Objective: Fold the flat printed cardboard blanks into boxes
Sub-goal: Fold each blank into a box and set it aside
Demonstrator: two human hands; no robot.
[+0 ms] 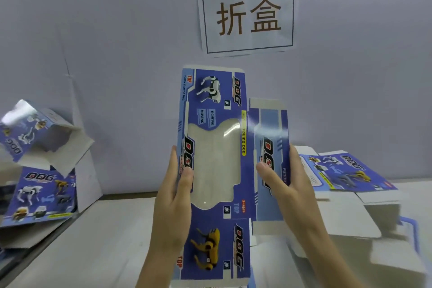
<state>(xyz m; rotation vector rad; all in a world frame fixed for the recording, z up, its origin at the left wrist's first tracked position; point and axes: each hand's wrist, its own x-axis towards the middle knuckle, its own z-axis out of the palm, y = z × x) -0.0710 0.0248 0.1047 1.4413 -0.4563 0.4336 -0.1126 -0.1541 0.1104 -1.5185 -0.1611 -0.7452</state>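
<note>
The blank [215,159] ran off the bottom edge, most fingers of the left hand [174,196] and right hand [284,184] lay hidden behind it, the folded box [35,128] was blurred and cropped at the left, and the small print on the stacked blanks [346,170] was unreadable.

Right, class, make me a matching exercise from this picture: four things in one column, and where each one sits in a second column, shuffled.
Things
1. windowed cardboard blank
2. paper sign
3. stack of flat blanks
4. partly folded box

Places
A. at the far left
B. on the wall
C. lying on the right
D. held up between the left hand and the right hand

Pairs: 1-D, 2-B, 3-C, 4-A
</note>
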